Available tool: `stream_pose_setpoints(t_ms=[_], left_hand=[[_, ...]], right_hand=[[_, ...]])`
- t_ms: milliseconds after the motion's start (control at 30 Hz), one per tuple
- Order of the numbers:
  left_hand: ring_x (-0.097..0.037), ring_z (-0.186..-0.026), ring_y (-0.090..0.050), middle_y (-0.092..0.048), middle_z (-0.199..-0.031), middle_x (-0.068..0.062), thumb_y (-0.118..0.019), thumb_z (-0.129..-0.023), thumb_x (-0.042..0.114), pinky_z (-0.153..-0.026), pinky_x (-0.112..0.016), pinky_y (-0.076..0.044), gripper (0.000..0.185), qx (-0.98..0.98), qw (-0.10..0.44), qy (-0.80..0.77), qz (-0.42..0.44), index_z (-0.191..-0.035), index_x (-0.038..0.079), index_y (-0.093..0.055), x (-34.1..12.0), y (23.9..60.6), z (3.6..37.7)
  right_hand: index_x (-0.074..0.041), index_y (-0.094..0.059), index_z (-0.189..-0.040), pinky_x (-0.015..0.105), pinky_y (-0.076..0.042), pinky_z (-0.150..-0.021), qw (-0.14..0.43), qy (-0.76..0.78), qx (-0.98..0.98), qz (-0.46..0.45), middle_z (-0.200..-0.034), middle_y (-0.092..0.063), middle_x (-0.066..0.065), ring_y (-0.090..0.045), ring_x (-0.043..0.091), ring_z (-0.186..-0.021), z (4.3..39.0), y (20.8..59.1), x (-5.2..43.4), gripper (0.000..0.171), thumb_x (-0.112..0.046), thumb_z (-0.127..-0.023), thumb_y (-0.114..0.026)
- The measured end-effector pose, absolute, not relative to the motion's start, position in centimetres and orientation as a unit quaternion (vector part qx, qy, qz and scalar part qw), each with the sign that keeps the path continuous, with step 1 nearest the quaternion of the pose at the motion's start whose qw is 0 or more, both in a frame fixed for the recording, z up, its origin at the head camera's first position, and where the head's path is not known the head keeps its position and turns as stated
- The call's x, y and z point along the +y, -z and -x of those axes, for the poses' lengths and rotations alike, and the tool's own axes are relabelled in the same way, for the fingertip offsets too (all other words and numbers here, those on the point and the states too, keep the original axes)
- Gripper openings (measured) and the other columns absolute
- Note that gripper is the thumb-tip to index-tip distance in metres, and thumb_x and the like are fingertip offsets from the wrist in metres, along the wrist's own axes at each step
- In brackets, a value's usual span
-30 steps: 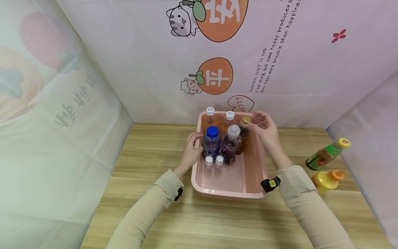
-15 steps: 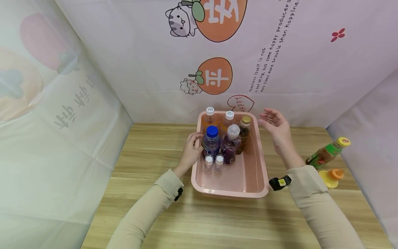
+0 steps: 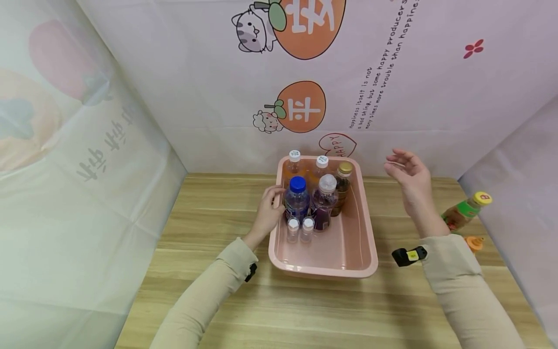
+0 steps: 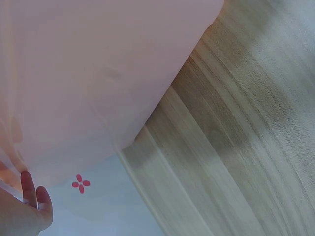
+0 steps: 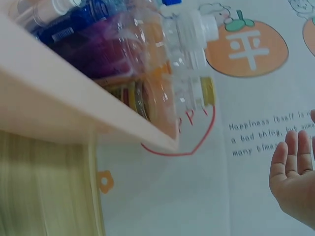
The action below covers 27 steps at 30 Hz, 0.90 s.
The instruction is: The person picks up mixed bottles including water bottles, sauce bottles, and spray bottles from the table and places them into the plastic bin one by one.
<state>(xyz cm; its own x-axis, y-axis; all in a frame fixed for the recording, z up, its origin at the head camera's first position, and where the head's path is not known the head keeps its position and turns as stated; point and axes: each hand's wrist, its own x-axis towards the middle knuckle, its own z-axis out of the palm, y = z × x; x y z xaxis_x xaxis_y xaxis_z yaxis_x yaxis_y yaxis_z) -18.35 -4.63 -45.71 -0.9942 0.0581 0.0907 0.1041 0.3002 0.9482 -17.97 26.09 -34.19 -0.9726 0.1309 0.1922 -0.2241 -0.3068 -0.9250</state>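
A pink plastic bin [image 3: 369, 242] stands on the wooden table. My left hand [image 3: 267, 213] holds its left rim, some fingers over the edge beside a blue-capped bottle [image 3: 297, 206]. In the left wrist view, fingertips of the left hand [image 4: 34, 206] touch the outer wall. Also upright in the bin are a purple-drink bottle [image 3: 323, 213], a dark bottle with a gold cap [image 3: 344, 186], two white-capped bottles of orange drink and two small clear vials [image 3: 307, 232]. My right hand [image 3: 411, 182] hovers right of the bin, fingers relaxed, holding nothing.
A green-labelled sauce bottle [image 3: 465, 213] stands at the right. Beside it, the orange nozzle [image 3: 474, 243] of a yellow squeeze bottle shows behind my right sleeve. Printed cloth walls [image 3: 209, 97] border the table at the back and both sides.
My right hand has drawn away from beside the gold-capped bottle, over the bin's rim and out to the right. The left hand and the bin have stayed put.
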Motion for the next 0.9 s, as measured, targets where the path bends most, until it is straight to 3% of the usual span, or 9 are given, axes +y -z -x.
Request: stream_pose_setpoints(t_ms=[300, 900], left_hand=[[-0.032, -0.135, -0.04, -0.045, -0.141, -0.015, -0.054, -0.077, -0.011, -0.117, -0.046, -0.029, 0.046, -0.805, 0.023, 0.591, 0.05, -0.122, -0.002, -0.057, -4.6, 45.6, 18.3], [-0.033, -0.136, -0.039, -0.044, -0.142, -0.014, -0.053, -0.077, -0.01, -0.117, -0.047, -0.029, 0.047, -0.807, 0.017, 0.588, 0.045, -0.123, -0.001, -0.057, -4.6, 45.4, 18.2]], right_hand=[[-0.006, -0.062, -0.108, 0.013, -0.052, -0.073, 0.135, -0.838, -0.528, -0.011, -0.095, -0.063, 0.0, -0.06, 0.009, -0.089, 17.8, 33.2, 29.9, 0.031, 0.013, -0.084, -0.059], [-0.004, -0.061, -0.099, 0.017, -0.052, -0.057, 0.207, -0.869, -0.434, 0.116, -0.085, -0.065, 0.003, -0.065, 0.011, -0.071, 17.3, 33.9, 38.5, 0.033, 0.021, -0.078, -0.06]])
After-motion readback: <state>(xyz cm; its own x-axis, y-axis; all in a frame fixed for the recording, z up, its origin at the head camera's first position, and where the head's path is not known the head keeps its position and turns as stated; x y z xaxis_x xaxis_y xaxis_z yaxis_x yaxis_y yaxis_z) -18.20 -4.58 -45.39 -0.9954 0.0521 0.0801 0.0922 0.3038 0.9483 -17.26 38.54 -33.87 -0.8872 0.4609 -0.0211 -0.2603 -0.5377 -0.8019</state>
